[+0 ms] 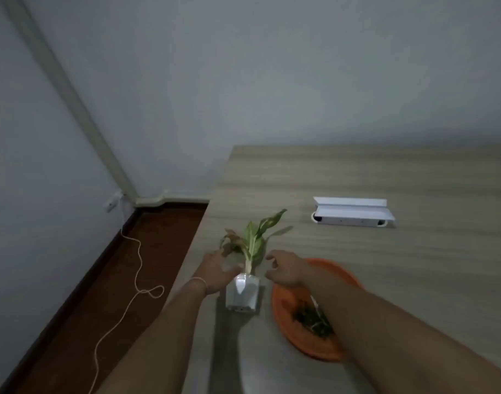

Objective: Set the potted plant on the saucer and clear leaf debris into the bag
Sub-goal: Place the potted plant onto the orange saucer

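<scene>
A small potted plant stands on the wooden table (pixel 385 265) near its left edge: a white angular pot (pixel 241 294) with green-and-cream leaves (pixel 256 237) and some wilted reddish ones. My left hand (pixel 218 273) touches the pot's left side, fingers spread. My right hand (pixel 283 270) hovers just right of the pot's top, fingers apart, holding nothing. To the right of the pot lies an orange saucer (pixel 303 342) with a pile of green leaf debris (pixel 312 319) on it, partly covered by my right forearm. No bag is in view.
A white rectangular device (pixel 353 214) lies further back on the table. The table's left edge drops to a dark red-brown floor (pixel 115 280), where a thin white cable (pixel 135 280) runs from a wall socket. Grey walls stand behind.
</scene>
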A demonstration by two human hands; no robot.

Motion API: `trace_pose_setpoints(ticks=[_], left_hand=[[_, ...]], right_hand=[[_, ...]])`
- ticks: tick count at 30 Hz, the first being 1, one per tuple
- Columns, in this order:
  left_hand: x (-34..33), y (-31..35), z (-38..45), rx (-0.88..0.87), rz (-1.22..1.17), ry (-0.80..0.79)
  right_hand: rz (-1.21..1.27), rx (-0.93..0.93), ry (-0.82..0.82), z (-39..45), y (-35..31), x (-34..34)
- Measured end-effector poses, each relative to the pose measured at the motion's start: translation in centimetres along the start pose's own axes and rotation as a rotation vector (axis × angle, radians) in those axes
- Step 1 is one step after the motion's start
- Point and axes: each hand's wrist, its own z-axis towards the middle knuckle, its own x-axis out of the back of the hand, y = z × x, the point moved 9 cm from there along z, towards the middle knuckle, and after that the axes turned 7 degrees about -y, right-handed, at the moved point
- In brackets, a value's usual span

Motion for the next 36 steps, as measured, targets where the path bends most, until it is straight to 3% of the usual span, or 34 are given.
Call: trace_pose_setpoints(ticks=[3,6,10,15,20,28,36], left_hand=[[-3.0,-4.3,1.2,0.139,0.007,-0.091],[-6.6,-9.0,4.2,0.150,-0.063,-0.153],[-7.0,-7.8,3.5,0.089,-0.212,-0.191],[-8.4,-10.1,4.1,0.137,-0.317,-0.272],[-8.9,-10.9,4.9,0.154,-0.441,-0.248],[-9.3,-10.9,5.2,0.148,-0.565,-0.196],[-10.2,-4.8,7.8,0.035,-0.564,-0.171]], right_hand=[[0.119,-0.105,-0.006,2.0,0.7,-4.3],[0.290,-0.168,0.002,4.1,2.0,-8.0],[0.403,-0.208,0.010,6.1,2.9,-10.0],[0.607,-0.270,0.016,7.1,4.5,-11.8],[0.836,-0.321,0.077,8.4,6.0,-12.3],[0.849,-0.244,0.133,7.7,5.5,-11.3],[0.925,-0.087,0.259,4.4,8.2,-5.5]])
